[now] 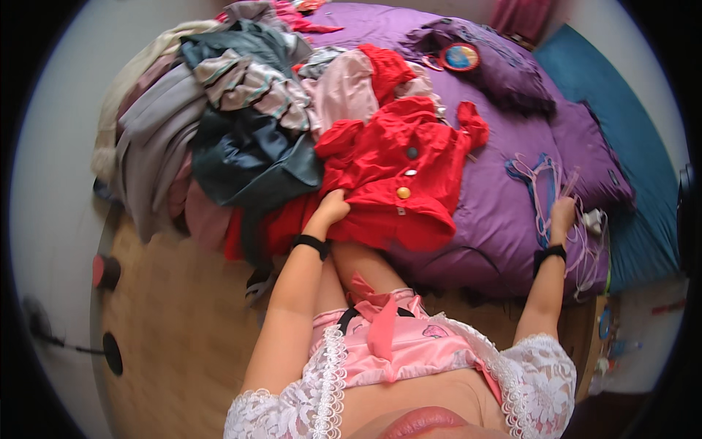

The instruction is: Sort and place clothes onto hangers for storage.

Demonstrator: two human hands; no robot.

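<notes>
A red garment (384,170) with large buttons lies spread at the edge of the bed. My left hand (331,206) is closed on its lower left edge. Off to the right, my right hand (563,213) grips a pale pink hanger among several pink and blue clothes hangers (531,184) on the purple bedding. Behind and left of the red garment lie a pale pink satin garment (346,82), a striped knit garment (249,88) and a dark green garment (247,175).
Grey clothing (159,137) hangs over the bed's left side. Purple pillows (510,82) and a round blue-and-red object (459,57) lie at the back right. A white plug-like item (593,220) is beside my right hand. A round black base (112,354) stands on the floor.
</notes>
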